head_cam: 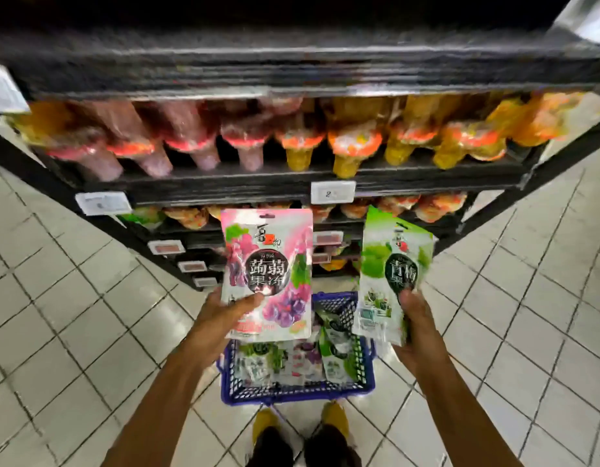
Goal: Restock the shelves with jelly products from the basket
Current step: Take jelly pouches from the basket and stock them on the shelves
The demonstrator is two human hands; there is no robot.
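Observation:
My left hand [224, 313] grips a pink grape jelly pouch [267, 257] by its lower left corner, thumb across the front. My right hand [416, 318] grips a green plum jelly pouch [391, 264] at its lower right, thumb on the front. Both pouches are held upright above a blue basket [293, 394] on the floor, which holds several more green and purple pouches. The black shelf unit [224, 192] stands straight ahead.
One shelf carries rows of red and yellow jelly packs [354, 146]. White price tags [332, 192] hang on the shelf edges. Lower shelves hold orange packs [436, 205]. White tiled floor [73, 298] spreads on both sides. My feet in yellow shoes [334, 416] stand just behind the basket.

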